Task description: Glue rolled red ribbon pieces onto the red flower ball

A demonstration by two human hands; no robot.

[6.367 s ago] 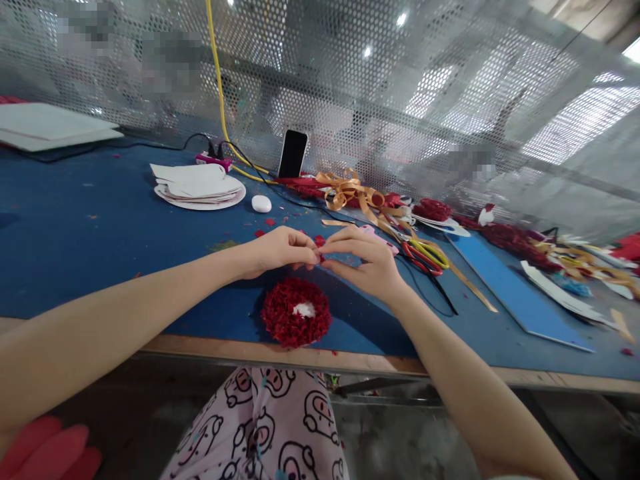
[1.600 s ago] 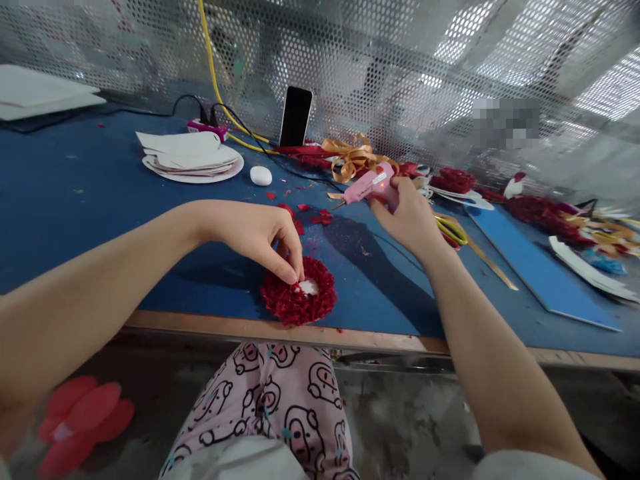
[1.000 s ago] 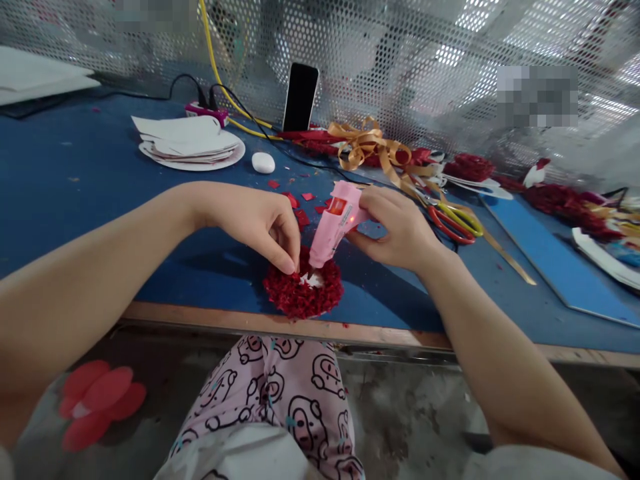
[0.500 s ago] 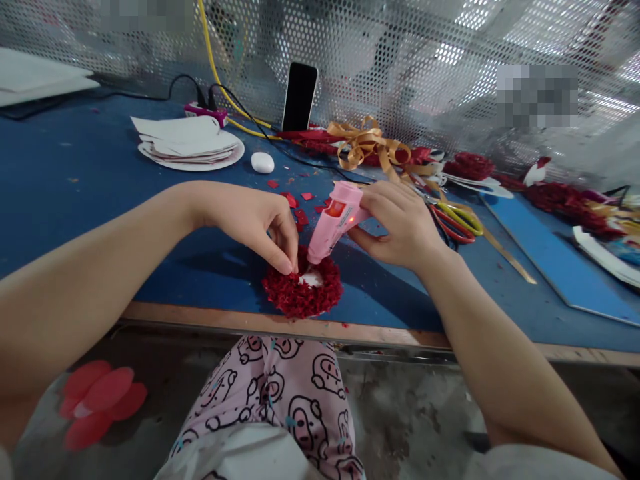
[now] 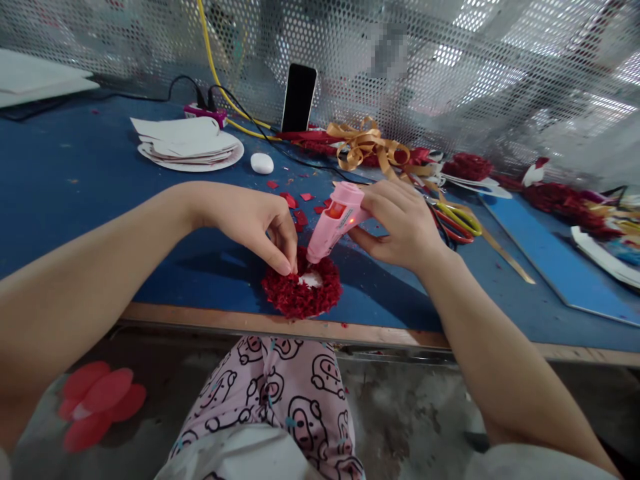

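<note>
A dark red ruffled rosette, with a white patch at its centre, lies flat near the table's front edge. My left hand pinches its inner ruffles with thumb and fingers; the fingertips are partly sunk in the red. In my right hand is a pink hot glue gun, a small orange light glowing on its side. The gun tilts downward, its nozzle at the white centre, close to my left fingertips. Small red scraps are scattered just behind the rosette.
Behind stand a phone and a stack of white cards, with a white oval case beside them. Gold ribbon, yellow-handled scissors and a blue board lie to the right. Black cords cross the back.
Almost nothing differs. Both hands and the glue gun hold their places at the rosette, apart from a very slight shift of the whole view.
</note>
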